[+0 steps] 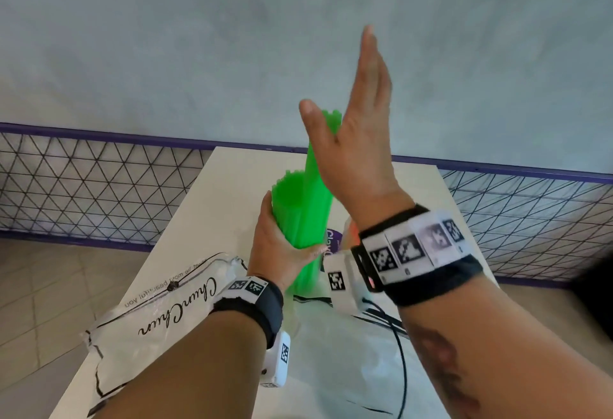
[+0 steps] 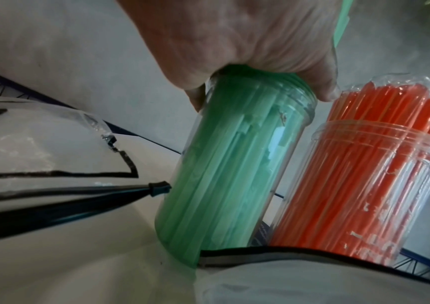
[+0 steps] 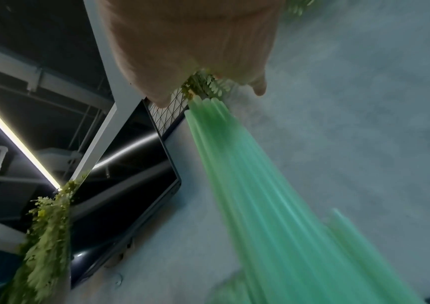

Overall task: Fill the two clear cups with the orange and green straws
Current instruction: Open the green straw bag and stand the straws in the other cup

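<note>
— Green straws: how many bundles do you hold, and with which hand?

— One thick bundle. My left hand grips it, fingers and thumb curled around it just above the rim of a clear cup. The lower ends of the straws stand inside this cup, which is tilted on the white table. My right hand is open, fingers straight and together, pointing up, the palm beside the tall top ends of the straws. If the palm touches them, I cannot tell.

— How many cups do you count?

— Two, both seen only in the left wrist view. The second cup stands just beside the first, on its right, and is full of orange straws. These have a crinkled clear wrap around their tops. In the head view my right wrist covers this cup; only a small orange spot shows there.

— And the straws themselves?

— Too many and too close to count, in both colours. Some green ones rise higher than the rest. The right wrist view is blurred; it shows only green straws going away from the camera.

— What lies around the hands?

— Two clear plastic bags with black edges, one at the left with script letters, one near me, cut off by the frame. A black cable runs over the near bag. Behind the table is a wire mesh fence with a purple frame and a grey wall.
</note>
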The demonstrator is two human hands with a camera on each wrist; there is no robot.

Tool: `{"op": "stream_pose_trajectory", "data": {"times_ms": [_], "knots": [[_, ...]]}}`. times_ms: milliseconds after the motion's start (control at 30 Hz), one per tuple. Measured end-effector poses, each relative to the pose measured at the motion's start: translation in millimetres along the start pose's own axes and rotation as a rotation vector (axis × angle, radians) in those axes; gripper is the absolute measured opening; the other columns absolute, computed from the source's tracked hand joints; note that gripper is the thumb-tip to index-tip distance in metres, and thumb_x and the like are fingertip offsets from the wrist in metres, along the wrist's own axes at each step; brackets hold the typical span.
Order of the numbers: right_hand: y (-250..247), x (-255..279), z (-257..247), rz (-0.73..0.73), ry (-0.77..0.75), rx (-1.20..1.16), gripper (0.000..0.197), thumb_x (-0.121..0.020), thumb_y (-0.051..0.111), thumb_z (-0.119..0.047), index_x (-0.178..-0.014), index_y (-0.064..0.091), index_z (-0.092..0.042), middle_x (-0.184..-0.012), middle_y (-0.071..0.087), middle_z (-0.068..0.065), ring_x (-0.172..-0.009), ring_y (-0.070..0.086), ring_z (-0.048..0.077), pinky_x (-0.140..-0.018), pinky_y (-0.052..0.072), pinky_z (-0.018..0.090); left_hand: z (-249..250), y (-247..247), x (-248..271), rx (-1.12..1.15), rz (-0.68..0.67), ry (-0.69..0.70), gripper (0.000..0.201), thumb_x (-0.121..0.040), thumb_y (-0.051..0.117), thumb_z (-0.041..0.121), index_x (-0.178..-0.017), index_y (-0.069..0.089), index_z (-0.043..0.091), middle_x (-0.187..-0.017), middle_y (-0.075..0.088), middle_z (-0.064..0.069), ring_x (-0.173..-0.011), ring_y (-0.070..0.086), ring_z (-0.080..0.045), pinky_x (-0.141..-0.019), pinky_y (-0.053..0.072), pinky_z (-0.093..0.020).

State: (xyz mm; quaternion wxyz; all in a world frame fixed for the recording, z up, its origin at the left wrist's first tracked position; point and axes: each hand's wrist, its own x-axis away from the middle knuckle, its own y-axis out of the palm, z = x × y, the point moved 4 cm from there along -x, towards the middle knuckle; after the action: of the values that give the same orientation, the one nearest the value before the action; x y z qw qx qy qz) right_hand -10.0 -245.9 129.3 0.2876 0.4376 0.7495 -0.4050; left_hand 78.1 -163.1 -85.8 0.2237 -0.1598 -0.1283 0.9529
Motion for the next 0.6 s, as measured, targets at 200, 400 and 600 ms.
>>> {"op": "stream_pose_trajectory", "data": {"times_ms": [200,400,600], "knots": [[41.8,4.6,14.9,-0.400,0.071,0.325,0.048,-0.105,0.034,-0.029,-0.148,0.037,-0.008,-0.150,0.044,0.011,-0.140,0.037,0.024,-0.112,0.025,0.028,-3.1,0.1,-2.6,-0.009,0.009,-0.016,0.135,-0.041,0.096,0.052,-0.150,0.017,0.041,-0.143,0.049,0.012,-0.132,0.049,-0.012,-0.107,0.046,-0.042],[66.4,65.2,48.5,-0.922,0.129,0.561,0.065,-0.102,0.023,-0.049,-0.155,0.014,-0.012,-0.164,0.010,0.007,-0.152,0.002,0.023,-0.122,0.007,0.041,4.9,-1.4,-0.4,-0.001,-0.027,0.040,0.125,-0.047,0.089,0.043,-0.150,0.019,0.030,-0.146,0.043,0.009,-0.134,0.045,-0.008,-0.110,0.043,-0.036],[52.3,37.8,44.9,-0.784,0.007,0.593,0.085,-0.087,-0.001,-0.071,-0.156,-0.007,-0.022,-0.164,-0.013,0.003,-0.150,-0.018,0.024,-0.119,-0.010,0.055,12.7,-2.8,3.9,0.028,-0.021,0.063,0.115,-0.048,0.096,0.031,-0.135,0.024,0.054,-0.125,0.044,0.043,-0.121,0.043,0.017,-0.102,0.038,-0.013]]}}
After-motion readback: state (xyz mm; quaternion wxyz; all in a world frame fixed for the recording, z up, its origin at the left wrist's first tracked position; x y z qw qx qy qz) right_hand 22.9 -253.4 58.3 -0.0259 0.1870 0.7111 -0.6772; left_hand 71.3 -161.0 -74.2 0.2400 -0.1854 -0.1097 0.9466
